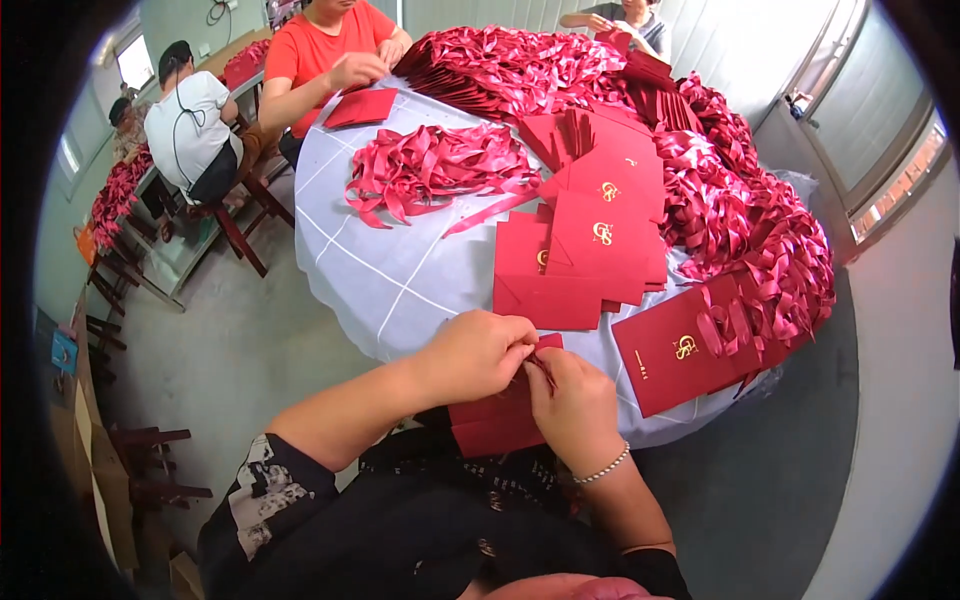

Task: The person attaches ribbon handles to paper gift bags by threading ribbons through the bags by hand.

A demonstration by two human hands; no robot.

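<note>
At the table's near edge, a flat red paper bag (492, 422) lies partly beneath my hands. My left hand (475, 352) pinches at its upper edge, with thumb and fingers pressed together. Close against it, my right hand (578, 402), with a beaded bracelet at the wrist, is closed on the same edge. Something small and dark red shows between the fingertips, too hidden to make out. Just beyond my hands lies a stack of flat red bags (605, 235) with gold emblems. Loose red satin ribbons (435, 170) are heaped to its left.
Finished-looking bags with ribbon handles (690, 345) lie at the right, beside a large ribbon pile (745, 215). A pale cloth (345, 265) covers the round table. Across it, a person in an orange-red top (325, 50) handles something small. Wooden stools (240, 235) stand at the left.
</note>
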